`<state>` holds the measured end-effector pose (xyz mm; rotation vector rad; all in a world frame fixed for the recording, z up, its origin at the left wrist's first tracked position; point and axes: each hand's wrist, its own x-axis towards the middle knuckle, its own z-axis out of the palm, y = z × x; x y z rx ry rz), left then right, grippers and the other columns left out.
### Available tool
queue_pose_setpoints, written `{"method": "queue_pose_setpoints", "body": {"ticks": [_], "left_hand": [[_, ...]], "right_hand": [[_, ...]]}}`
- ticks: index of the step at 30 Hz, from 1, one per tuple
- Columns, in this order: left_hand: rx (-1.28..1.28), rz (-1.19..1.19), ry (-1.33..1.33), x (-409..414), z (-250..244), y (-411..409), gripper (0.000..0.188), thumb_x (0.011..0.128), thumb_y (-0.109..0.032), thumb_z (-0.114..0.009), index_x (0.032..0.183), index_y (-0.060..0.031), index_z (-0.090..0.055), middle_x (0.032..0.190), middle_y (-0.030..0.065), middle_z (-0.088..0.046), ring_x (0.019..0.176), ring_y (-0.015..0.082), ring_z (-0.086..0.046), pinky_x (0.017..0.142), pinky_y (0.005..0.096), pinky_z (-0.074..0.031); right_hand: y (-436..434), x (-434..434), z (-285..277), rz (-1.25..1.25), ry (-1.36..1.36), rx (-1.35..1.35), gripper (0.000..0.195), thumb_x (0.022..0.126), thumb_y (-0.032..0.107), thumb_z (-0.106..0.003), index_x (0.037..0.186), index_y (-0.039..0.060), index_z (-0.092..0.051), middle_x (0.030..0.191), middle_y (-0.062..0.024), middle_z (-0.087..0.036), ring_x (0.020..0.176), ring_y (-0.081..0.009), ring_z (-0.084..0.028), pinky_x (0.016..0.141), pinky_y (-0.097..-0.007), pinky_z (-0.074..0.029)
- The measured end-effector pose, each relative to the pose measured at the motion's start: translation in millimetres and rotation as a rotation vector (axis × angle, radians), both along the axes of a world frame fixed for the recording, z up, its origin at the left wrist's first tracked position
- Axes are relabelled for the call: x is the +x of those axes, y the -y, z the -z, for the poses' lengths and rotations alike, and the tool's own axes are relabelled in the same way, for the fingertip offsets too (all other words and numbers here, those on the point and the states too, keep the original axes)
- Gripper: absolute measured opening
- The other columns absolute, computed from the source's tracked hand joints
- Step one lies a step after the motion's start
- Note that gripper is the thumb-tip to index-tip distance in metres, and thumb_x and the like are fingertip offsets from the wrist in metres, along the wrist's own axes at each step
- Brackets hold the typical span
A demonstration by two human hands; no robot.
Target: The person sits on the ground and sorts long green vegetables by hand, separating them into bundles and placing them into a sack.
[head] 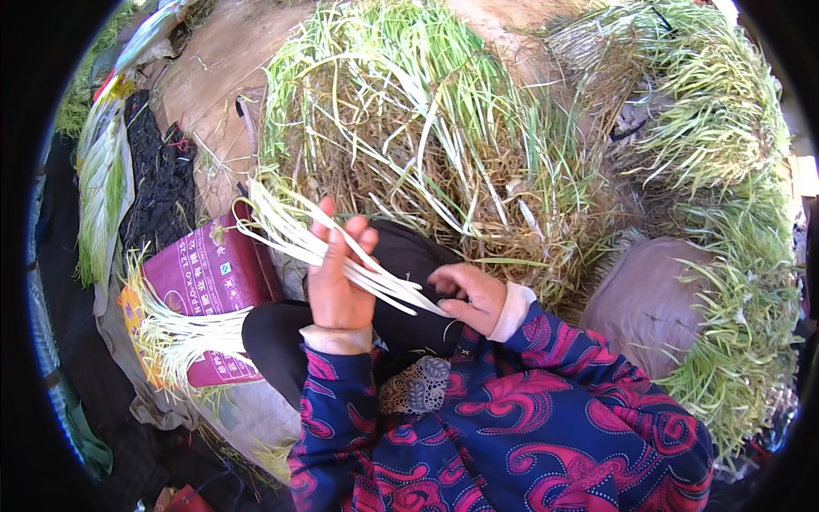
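My left hand (340,281) grips a loose bunch of long pale plant stalks (384,279) across its palm, thumb over them. Their yellowish tips extend to the upper left, and the cut-looking white ends point to the lower right. By those ends is my right hand (472,296), fingers partly curled and thumb tip touching the longest stalk; whether it pinches it is unclear. Both hands are above my dark-clad legs (409,256). Beyond them lies a large heap of green leafy plants (397,128) with white stems and dry brown leaves.
Left of my knee, a second bundle of pale stalks (198,339) lies on a maroon printed sack (211,275). Black netting (160,173) is farther left. At right are a brownish covered bulge (646,304) and more piled greens (736,288). Bare brown ground (224,64) shows behind.
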<state>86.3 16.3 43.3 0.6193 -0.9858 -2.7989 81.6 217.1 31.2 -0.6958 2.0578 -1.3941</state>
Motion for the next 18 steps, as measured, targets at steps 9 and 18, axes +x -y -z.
{"method": "queue_pose_setpoints", "body": {"ticks": [9, 18], "left_hand": [[-0.069, -0.077, 0.107, 3.4, -1.6, 15.5, 0.045, 0.086, -0.023, -0.043, 0.127, -0.0121, -0.028, 0.111, 0.0088, -0.050, 0.099, 0.0182, -0.050, 0.061, 0.0195, -0.042], [0.116, 0.324, 0.164, 18.4, 10.8, -48.2, 0.025, 0.086, -0.019, -0.043, 0.108, -0.0067, -0.041, 0.068, -0.0008, -0.046, 0.071, 0.0155, -0.053, 0.072, 0.0295, -0.045]], "right_hand": [[-21.1, 10.9, -11.0, -0.020, 0.520, -0.112, 0.024, 0.086, 0.026, -0.043, 0.082, 0.0030, -0.048, 0.061, 0.0017, -0.046, 0.055, -0.0085, -0.044, 0.053, -0.0241, -0.038], [-5.9, 6.1, -19.9, -0.205, -0.034, 0.230, 0.016, 0.083, 0.022, -0.045, 0.082, 0.0061, -0.048, 0.063, -0.0122, -0.052, 0.058, -0.0264, -0.054, 0.053, -0.0324, -0.042]]}}
